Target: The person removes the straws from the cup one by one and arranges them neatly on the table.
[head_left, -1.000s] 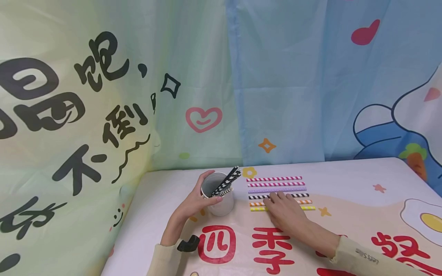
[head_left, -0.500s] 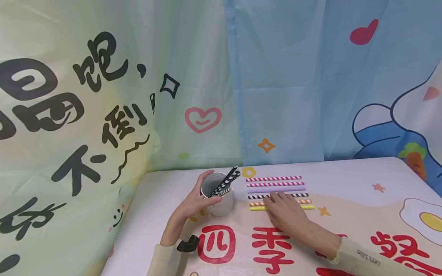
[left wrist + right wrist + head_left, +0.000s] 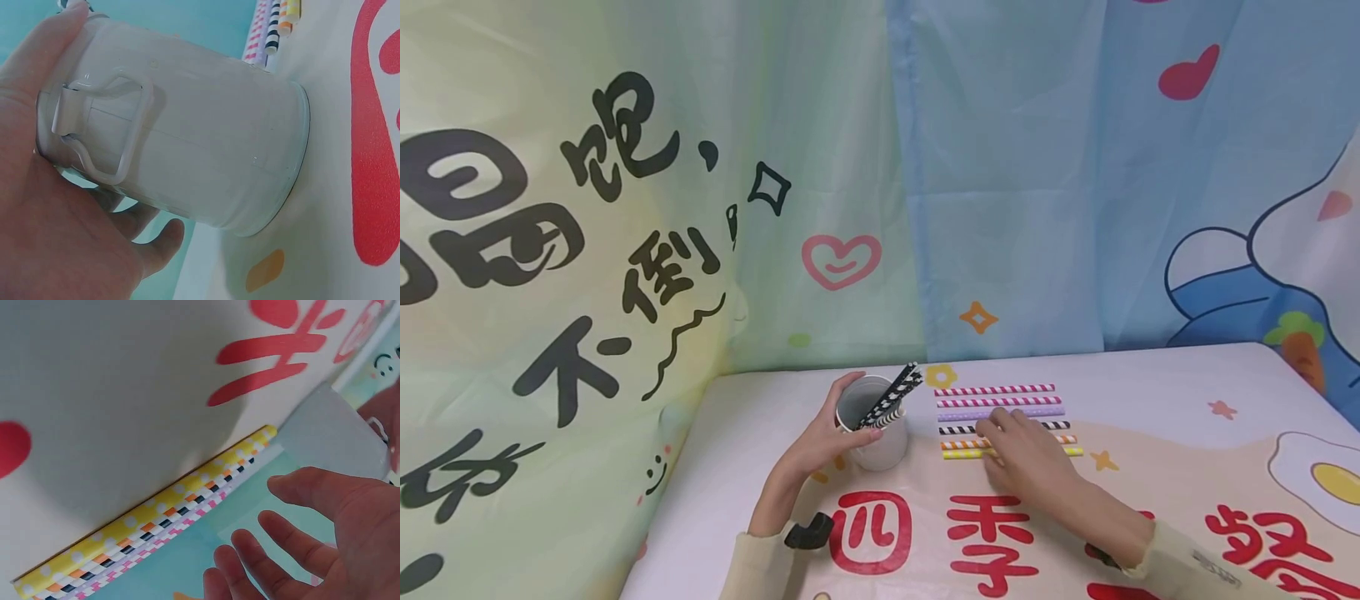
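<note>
My left hand point(image 3: 820, 437) grips a white tin pail point(image 3: 880, 454) near its rim, thumb across the front. A small side handle point(image 3: 134, 134) shows on the pail in the left wrist view. Several black-and-white paper straws point(image 3: 891, 396) lean out of it to the right. Flat on the table lies a row of straws: two pink-striped point(image 3: 992, 390), one purple dotted point(image 3: 951, 416), one black-striped point(image 3: 953, 431), one orange-striped point(image 3: 953, 444), one yellow dotted point(image 3: 962, 455). My right hand point(image 3: 1030, 454) is over the row with loosely bent fingers, holding nothing, as the right wrist view shows.
The table point(image 3: 1150, 375) wears a printed cover with red characters point(image 3: 992, 542) and a fried egg picture point(image 3: 1322, 479). A printed curtain point(image 3: 1007, 167) hangs right behind the table and along its left side.
My right hand has lifted slightly off the row of straws, and its fingers have shifted a little. The left hand and the pail keep their place.
</note>
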Tool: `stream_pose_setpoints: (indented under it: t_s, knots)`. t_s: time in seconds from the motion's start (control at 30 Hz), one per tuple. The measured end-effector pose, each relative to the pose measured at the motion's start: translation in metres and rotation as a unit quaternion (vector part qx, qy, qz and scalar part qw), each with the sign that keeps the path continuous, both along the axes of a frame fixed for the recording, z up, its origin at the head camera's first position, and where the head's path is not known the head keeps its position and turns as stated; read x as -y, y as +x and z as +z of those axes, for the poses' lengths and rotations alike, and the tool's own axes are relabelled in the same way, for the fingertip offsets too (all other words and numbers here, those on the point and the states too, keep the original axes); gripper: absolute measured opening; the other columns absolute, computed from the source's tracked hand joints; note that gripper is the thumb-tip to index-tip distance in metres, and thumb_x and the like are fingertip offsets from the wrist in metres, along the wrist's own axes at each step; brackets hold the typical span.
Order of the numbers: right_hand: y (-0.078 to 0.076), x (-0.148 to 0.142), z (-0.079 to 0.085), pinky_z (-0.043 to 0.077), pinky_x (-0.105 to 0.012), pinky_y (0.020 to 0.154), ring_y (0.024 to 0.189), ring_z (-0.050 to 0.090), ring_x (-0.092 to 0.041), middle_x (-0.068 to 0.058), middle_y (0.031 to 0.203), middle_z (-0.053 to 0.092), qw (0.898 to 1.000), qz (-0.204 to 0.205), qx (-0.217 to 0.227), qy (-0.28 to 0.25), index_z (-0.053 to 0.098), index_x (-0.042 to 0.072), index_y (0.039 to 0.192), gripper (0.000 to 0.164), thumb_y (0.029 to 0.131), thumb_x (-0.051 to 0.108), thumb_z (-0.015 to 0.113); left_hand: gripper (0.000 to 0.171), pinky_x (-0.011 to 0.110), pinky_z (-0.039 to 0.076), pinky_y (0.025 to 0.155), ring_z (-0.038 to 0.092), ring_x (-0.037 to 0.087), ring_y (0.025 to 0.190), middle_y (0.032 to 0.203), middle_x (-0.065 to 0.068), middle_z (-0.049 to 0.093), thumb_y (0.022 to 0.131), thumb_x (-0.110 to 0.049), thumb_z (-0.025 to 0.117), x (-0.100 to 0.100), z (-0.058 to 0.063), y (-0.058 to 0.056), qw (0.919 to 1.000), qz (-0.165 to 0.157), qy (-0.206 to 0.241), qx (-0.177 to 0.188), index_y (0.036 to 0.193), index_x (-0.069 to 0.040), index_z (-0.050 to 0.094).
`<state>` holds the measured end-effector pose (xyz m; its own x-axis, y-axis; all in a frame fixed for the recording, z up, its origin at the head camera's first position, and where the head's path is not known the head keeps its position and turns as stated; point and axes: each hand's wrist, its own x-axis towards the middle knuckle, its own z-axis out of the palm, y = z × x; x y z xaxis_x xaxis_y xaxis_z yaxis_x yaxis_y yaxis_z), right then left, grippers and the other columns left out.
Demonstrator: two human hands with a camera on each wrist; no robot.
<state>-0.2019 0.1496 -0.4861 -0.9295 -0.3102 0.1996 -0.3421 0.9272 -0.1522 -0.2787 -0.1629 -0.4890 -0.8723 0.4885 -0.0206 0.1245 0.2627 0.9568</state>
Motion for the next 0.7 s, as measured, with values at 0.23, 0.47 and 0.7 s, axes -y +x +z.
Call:
stream_pose_setpoints:
  t_s: [0.23,0.47,0.7]
  knots:
    - [0.005,0.005,0.006,0.057,-0.044,0.087,0.099,0.061,-0.02,-0.001,0.108,0.065,0.995,-0.016,0.033,-0.094,0.07,0.017,0.112,0.033,0.082,0.022,0.082,0.092,0.059,0.038,0.112,0.039,0.03,0.138,0.152,0.006,0.038,0.085,-0.029,0.079,0.0,-0.002,-0.001,1.0,-0.003,0.007,-0.003,0.156,-0.03,0.02]
    - [0.007,0.007,0.015,0.056,-0.047,0.092,0.108,0.061,-0.022,0.001,0.115,0.064,0.979,-0.035,0.051,-0.194,0.067,0.019,0.116,0.03,0.088,0.022,0.077,0.092,0.058,0.039,0.111,0.038,0.031,0.139,0.152,0.006,0.037,0.086,-0.03,0.079,-0.001,-0.003,-0.002,1.0,-0.007,0.007,-0.001,0.157,-0.03,0.02]
    - [0.004,0.016,0.018,0.057,-0.046,0.093,0.109,0.063,-0.024,-0.002,0.117,0.066,0.955,-0.023,0.094,-0.279,0.066,0.018,0.119,0.029,0.091,0.02,0.073,0.093,0.058,0.039,0.111,0.038,0.032,0.139,0.152,0.007,0.037,0.086,-0.029,0.079,0.001,-0.001,-0.001,0.9999,-0.007,0.012,-0.001,0.157,-0.028,0.019]
